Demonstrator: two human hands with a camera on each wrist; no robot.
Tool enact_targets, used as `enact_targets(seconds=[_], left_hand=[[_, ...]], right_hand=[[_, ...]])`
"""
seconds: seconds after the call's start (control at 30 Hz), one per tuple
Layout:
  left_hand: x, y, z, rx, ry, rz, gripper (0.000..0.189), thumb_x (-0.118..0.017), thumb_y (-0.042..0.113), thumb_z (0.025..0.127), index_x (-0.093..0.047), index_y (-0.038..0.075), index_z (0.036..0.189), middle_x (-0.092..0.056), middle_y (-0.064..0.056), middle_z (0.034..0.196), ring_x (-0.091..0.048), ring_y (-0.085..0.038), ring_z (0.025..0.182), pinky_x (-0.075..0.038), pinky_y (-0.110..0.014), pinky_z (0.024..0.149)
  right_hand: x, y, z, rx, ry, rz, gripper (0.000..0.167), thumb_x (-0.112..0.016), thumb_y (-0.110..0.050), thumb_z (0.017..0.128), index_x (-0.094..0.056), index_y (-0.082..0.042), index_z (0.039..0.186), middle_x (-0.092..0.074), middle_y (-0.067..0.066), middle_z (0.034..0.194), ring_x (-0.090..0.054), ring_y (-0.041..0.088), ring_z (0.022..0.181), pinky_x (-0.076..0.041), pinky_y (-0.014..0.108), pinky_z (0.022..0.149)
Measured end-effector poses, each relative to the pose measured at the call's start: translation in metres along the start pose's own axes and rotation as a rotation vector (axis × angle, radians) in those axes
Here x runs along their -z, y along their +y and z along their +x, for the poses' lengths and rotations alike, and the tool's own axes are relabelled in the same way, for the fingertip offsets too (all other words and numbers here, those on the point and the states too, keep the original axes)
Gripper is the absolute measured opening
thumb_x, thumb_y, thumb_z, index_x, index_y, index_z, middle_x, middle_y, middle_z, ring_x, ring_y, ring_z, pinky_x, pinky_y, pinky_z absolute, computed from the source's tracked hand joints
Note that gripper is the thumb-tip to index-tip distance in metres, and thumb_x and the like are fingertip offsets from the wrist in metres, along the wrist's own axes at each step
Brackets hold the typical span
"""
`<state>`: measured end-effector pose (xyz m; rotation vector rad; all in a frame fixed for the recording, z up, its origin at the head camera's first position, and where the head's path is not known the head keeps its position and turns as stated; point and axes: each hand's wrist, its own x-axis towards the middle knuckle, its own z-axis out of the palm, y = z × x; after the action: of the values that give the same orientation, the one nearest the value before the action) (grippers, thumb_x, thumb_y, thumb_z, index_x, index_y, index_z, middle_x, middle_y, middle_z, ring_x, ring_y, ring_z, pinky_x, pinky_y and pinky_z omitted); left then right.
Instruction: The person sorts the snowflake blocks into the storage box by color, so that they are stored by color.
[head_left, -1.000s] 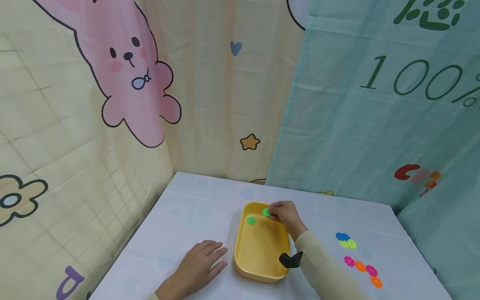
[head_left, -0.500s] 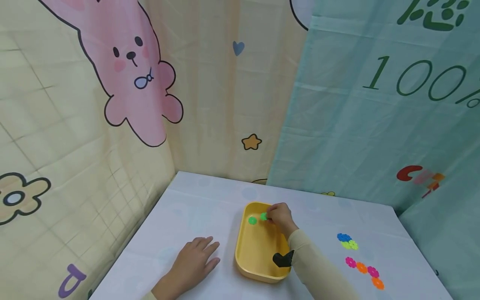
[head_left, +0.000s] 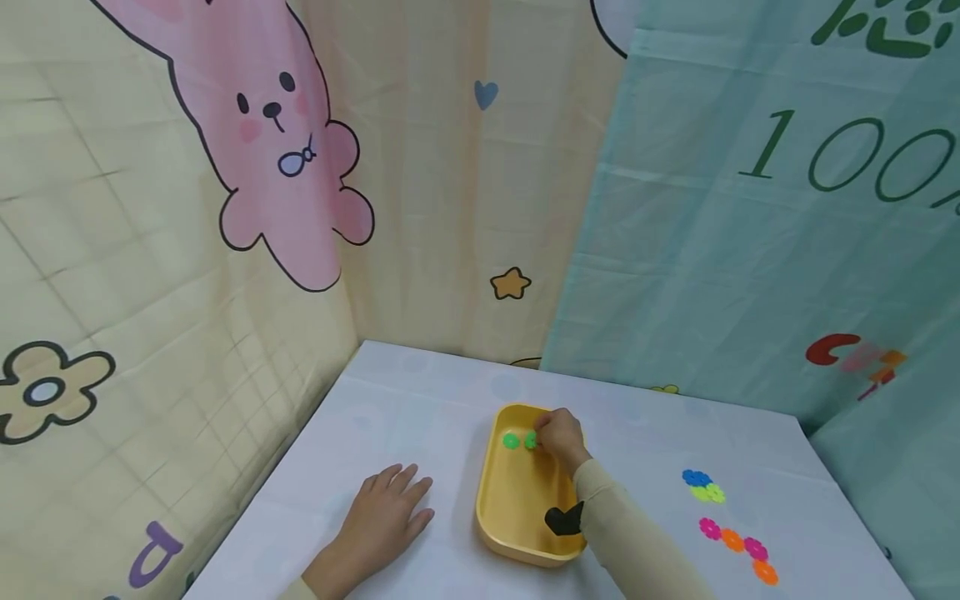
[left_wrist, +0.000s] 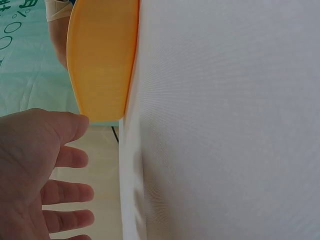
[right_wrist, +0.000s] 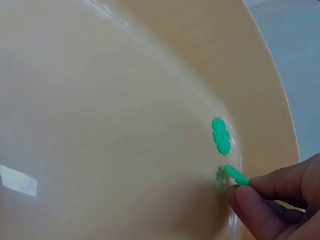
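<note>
My right hand [head_left: 561,438] reaches into the far end of a yellow tray [head_left: 525,508] and pinches a small green flower-shaped plastic piece [right_wrist: 236,175] between thumb and fingertips, tilted close over the tray floor. Beside it a second green flower piece [right_wrist: 220,136] lies flat in the tray, also seen left of the hand in the head view. My left hand [head_left: 378,521] is held left of the tray with fingers spread and nothing in it. In the left wrist view its thumb overlaps the lower end of the tray.
On the white table [head_left: 405,400], right of the tray, lie blue pieces [head_left: 697,477] touching yellow ones [head_left: 708,493]. Nearer the front edge runs a row of pink and orange flower pieces [head_left: 732,540]. Printed curtains [head_left: 450,208] hang behind and to the left.
My right hand has lowered the green flower piece toward the tray floor, beside the other green piece. My left hand has drawn back slightly left, away from the tray.
</note>
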<state>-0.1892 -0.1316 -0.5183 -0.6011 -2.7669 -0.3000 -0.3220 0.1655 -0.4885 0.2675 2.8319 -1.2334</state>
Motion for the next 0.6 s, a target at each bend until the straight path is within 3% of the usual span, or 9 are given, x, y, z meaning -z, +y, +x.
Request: enact_targets(seconds=[0.17,0.33,0.47,0.6], left_hand=[[0.0,-0.0018,-0.0002,0.009,-0.006,-0.001,0.041,-0.074,0.041,0.092,-0.073,0.014,0.123,-0.067,-0.014,0.132,-0.059,-0.038,0.125,-0.049,-0.058,0.097],[0.0005,-0.0032,-0.0004,0.006,0.004,0.003,0.041,-0.074,0.041,0.091,-0.073,0.013,0.122,-0.067,-0.014,0.132,-0.059,-0.038,0.125,-0.049,-0.058,0.097],[0.0015,-0.0044,-0.0014,0.013,0.009,-0.001,0.041,-0.075,0.04,0.091,-0.074,0.013,0.122,-0.067,-0.014,0.131,-0.059,-0.039,0.125,-0.049,-0.058,0.096],[0.0027,-0.0054,-0.0018,0.012,0.016,-0.001,0.04,-0.074,0.04,0.091,-0.074,0.013,0.122,-0.067,-0.014,0.132,-0.059,-0.038,0.125,-0.05,-0.058,0.096]], right_hand=[[-0.0003,-0.0002,-0.0005,0.04,0.008,-0.124,0.019,-0.061,0.009,0.083,-0.077,0.001,0.087,-0.069,0.01,0.085,-0.056,0.022,0.077,-0.05,0.028,0.067],[0.0001,0.0004,-0.0008,0.1,0.028,-0.163,0.024,-0.056,0.01,0.083,-0.073,-0.001,0.07,-0.053,0.0,0.063,-0.042,0.018,0.061,-0.034,0.025,0.054],[-0.0034,-0.0013,-0.0016,0.132,0.018,-0.127,0.036,-0.051,0.012,0.083,-0.054,-0.008,0.053,-0.03,-0.002,0.053,-0.025,0.016,0.054,-0.022,0.027,0.05],[-0.0059,-0.0052,-0.0037,0.164,0.003,-0.111,0.045,-0.046,0.014,0.082,-0.034,-0.017,0.052,-0.018,-0.003,0.055,-0.015,0.014,0.052,-0.016,0.027,0.049]])
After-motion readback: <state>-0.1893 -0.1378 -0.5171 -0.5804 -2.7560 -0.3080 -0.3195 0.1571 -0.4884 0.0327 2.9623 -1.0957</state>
